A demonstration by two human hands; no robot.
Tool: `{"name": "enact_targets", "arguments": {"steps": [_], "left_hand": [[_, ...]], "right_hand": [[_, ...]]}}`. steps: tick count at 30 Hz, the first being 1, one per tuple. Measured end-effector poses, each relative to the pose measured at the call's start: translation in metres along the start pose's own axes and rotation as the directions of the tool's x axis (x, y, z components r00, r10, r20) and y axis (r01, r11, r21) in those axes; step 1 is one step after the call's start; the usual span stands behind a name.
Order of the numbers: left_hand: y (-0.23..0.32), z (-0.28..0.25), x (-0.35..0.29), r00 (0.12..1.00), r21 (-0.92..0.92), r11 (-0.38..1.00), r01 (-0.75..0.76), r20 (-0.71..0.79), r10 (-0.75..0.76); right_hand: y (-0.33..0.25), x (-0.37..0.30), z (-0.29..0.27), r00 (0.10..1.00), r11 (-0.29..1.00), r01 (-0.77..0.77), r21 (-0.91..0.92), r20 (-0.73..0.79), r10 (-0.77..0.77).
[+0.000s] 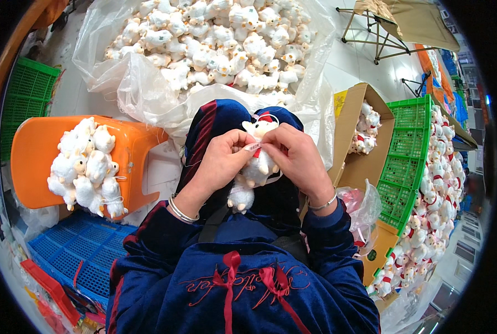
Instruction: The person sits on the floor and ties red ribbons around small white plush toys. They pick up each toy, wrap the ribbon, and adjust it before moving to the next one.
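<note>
In my lap lies a small white plush sheep (258, 168) with a red hat and a red scarf (257, 152) at its neck. My left hand (224, 158) pinches a small white label (251, 147) at the toy's chest. From the other side, my right hand (295, 157) is closed at the same spot, its thumb and fingertips against the toy's neck and scarf. Just how the fingertips grip is partly hidden. A second plush sheep (240, 198) rests below the first, between my thighs.
Ahead lies a big clear plastic bag (131, 83) heaped with white plush toys. An orange stool (31, 158) at left bears several more. Beyond a cardboard box (343, 131) at right, a green crate (407, 142) borders many red-scarfed toys. A blue crate (87, 245) sits lower left.
</note>
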State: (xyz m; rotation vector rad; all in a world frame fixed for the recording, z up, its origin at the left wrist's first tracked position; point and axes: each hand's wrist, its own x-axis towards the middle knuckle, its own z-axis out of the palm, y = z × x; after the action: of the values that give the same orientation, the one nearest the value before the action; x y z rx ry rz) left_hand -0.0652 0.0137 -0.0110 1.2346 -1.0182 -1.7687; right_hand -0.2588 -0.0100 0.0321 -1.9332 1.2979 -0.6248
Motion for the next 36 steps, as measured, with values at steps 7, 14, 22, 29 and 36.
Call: {"name": "enact_targets", "arguments": {"steps": [7, 14, 22, 29, 36], "left_hand": [[-0.013, 0.005, -0.005, 0.985, 0.055, 0.984, -0.167, -0.025, 0.169], [-0.021, 0.009, -0.005, 0.976, 0.032, 0.977, -0.21, -0.049, 0.211], [-0.014, 0.01, -0.009, 0.782, 0.467, 0.678, -0.567, 0.046, 0.622], [-0.002, 0.004, -0.001, 0.747, 0.494, 0.63, -0.599, 0.061, 0.662], [-0.012, 0.004, -0.001, 0.859, 0.312, 0.824, -0.473, -0.047, 0.51]], "right_hand": [[0.0, -0.004, 0.006, 0.969, 0.959, -0.246, 0.14, 0.015, 0.246], [-0.001, 0.0, 0.001, 0.998, 0.991, -0.07, 0.113, 0.015, 0.068], [-0.009, 0.003, 0.011, 0.95, 0.947, -0.308, 0.094, -0.018, 0.31], [0.008, -0.001, 0.002, 0.98, 0.926, -0.199, 0.322, 0.043, 0.195], [-0.003, 0.004, -0.006, 0.992, 0.986, -0.064, 0.154, 0.121, 0.046]]}}
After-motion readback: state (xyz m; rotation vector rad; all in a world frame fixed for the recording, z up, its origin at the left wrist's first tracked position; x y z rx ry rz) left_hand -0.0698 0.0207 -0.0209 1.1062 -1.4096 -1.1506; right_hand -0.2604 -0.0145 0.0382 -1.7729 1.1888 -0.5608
